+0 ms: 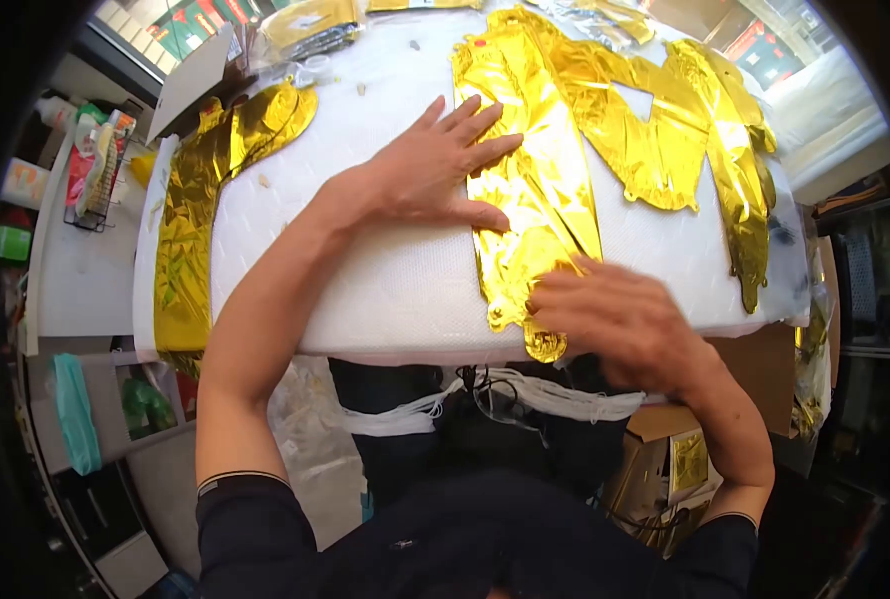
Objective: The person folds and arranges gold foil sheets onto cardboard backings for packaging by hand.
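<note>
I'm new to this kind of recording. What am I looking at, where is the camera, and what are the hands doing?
There is no machine here: a person works with two bare hands. The one picture comes from a camera worn on their head, looking down. A white padded surface carries flat gold foil shapes. The left hand lies flat and open on the middle foil piece. The right hand is blurred at that piece's lower end, so its grip cannot be told. Another foil shape lies to the right.

Well left of the left hand (pixel 435 170), a wire rack (pixel 83 212) of bottles (pixel 95 150) stands on a white shelf (pixel 75 285); cardboard boxes (pixel 759 374) sit under the bench (pixel 365 290).
</note>
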